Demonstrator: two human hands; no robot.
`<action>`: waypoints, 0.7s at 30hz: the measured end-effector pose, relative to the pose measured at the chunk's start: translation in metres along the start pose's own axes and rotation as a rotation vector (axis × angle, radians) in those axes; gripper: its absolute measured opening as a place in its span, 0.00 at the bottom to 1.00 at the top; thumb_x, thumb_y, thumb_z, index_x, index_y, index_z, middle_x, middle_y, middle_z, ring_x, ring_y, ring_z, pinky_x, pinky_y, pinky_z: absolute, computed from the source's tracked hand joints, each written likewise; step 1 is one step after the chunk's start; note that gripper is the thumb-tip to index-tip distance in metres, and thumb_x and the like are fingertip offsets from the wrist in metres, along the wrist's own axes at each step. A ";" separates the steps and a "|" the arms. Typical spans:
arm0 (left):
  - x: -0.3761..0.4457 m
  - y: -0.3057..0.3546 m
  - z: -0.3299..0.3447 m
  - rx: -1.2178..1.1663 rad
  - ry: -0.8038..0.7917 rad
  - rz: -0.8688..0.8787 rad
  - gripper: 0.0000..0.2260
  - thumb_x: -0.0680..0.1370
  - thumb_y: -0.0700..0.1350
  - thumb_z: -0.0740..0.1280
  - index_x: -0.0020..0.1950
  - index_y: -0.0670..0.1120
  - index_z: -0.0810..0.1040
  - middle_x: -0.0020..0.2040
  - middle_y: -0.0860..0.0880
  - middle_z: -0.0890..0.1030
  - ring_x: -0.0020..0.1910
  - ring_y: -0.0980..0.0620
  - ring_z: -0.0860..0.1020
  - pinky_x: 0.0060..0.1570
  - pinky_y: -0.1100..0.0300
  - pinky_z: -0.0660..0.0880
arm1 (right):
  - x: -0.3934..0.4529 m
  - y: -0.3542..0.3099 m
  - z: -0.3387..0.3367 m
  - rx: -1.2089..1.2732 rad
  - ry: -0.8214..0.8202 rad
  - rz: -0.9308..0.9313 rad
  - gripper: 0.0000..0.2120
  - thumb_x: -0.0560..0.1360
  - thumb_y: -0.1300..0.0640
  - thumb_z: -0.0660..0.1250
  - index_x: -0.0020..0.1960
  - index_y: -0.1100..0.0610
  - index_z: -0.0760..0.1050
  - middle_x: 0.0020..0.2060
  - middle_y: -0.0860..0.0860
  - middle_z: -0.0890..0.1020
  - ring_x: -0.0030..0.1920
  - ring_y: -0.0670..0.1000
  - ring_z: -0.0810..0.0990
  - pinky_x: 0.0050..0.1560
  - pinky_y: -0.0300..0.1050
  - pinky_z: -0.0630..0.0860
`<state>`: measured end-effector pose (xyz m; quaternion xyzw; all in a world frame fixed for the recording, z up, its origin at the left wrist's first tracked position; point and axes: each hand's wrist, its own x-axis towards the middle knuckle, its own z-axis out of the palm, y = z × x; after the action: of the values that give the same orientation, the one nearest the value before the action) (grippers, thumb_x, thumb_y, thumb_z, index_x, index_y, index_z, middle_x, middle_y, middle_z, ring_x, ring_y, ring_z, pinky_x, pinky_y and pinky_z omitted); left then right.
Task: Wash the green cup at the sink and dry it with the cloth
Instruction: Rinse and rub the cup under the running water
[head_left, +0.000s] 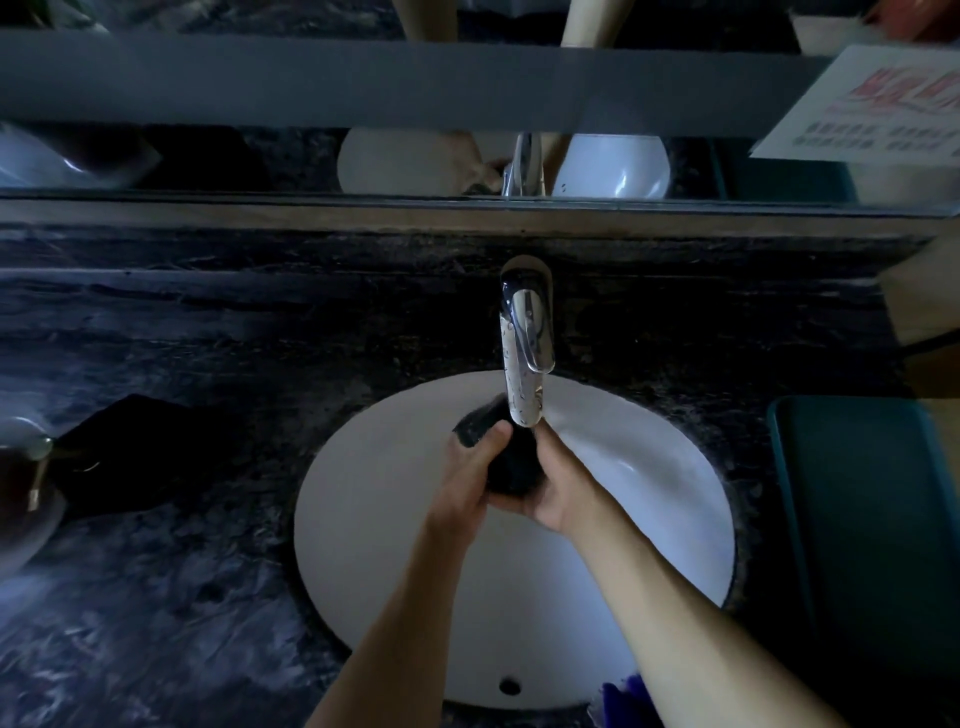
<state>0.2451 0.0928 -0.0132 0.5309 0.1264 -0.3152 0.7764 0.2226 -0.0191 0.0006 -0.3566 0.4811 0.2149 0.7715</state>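
Observation:
The light is dim, and the cup (511, 470) looks almost black. It is held over the white sink basin (384, 545), right under the spout of the chrome faucet (524, 353). My left hand (467, 480) grips the cup from the left with the thumb up near its top. My right hand (563, 486) wraps round it from the right and below. The cup's upper end (475, 423) sticks out to the upper left of my fingers. A dark cloth (130, 457) lies on the counter left of the basin. Whether water is running cannot be made out.
The counter (182, 623) is dark marble. A glass vessel (26, 483) stands at its left edge and a teal tray (862, 519) lies to the right of the basin. A blue object (626, 693) sits at the basin's near rim. A mirror (260, 156) runs along the back.

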 end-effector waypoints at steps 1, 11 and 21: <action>0.002 0.002 0.001 0.077 -0.021 0.017 0.14 0.78 0.44 0.71 0.64 0.44 0.83 0.56 0.44 0.88 0.59 0.44 0.85 0.59 0.48 0.82 | 0.002 0.001 -0.001 0.068 -0.002 -0.002 0.22 0.76 0.39 0.68 0.60 0.54 0.83 0.54 0.58 0.88 0.53 0.59 0.88 0.46 0.59 0.85; -0.001 -0.001 0.006 0.318 0.106 0.100 0.32 0.71 0.28 0.79 0.67 0.50 0.72 0.58 0.49 0.85 0.56 0.54 0.84 0.53 0.51 0.84 | -0.001 0.007 -0.014 -0.098 0.181 -0.257 0.17 0.84 0.45 0.57 0.60 0.51 0.81 0.50 0.54 0.89 0.47 0.58 0.89 0.43 0.51 0.85; -0.005 0.005 0.015 0.522 0.043 0.200 0.34 0.66 0.33 0.84 0.66 0.45 0.70 0.58 0.45 0.81 0.56 0.51 0.82 0.59 0.55 0.80 | -0.003 0.018 -0.027 -0.074 0.262 -0.230 0.12 0.82 0.52 0.60 0.57 0.55 0.80 0.50 0.53 0.86 0.48 0.55 0.85 0.47 0.50 0.81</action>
<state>0.2420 0.0822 -0.0006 0.7292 0.0041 -0.2475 0.6379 0.1935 -0.0277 -0.0101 -0.4623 0.5253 0.0943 0.7081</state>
